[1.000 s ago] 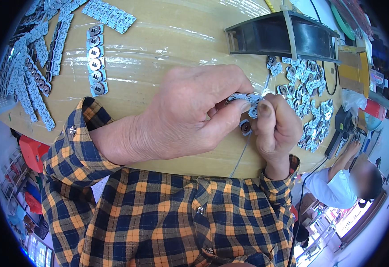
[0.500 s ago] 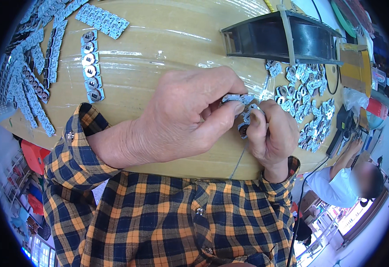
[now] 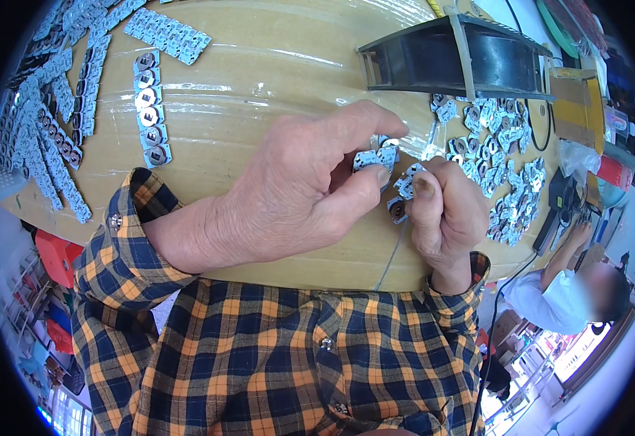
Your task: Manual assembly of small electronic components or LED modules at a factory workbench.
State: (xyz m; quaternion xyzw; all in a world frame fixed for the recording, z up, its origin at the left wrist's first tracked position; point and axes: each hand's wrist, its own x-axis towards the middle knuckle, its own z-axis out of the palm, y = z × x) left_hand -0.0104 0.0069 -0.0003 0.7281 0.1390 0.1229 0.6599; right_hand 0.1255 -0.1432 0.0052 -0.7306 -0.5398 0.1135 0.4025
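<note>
Above the table my left hand [image 3: 295, 189] pinches a short piece of circuit board [image 3: 374, 158] between thumb and fingers; it is light blue-white with small dark parts. Just to the right, my right hand [image 3: 452, 211] is closed on another small circuit board [image 3: 407, 182], thumb on top. A round coin-cell-like disc [image 3: 397, 211] shows below that thumb. A narrow gap separates the two pieces. My curled fingers hide part of each.
Many small separated boards [image 3: 506, 145] lie heaped at the right. Uncut board strips [image 3: 48, 160] pile up at the far left, with one strip [image 3: 148, 109] of round discs nearer. A black fan [image 3: 470, 58] stands at the back right. Beyond the table sits another person [image 3: 557, 298].
The board pieces, close together between my hands before, now sit apart. My left hand's piece has turned to show more of its face, and its index finger has lifted and straightened.
</note>
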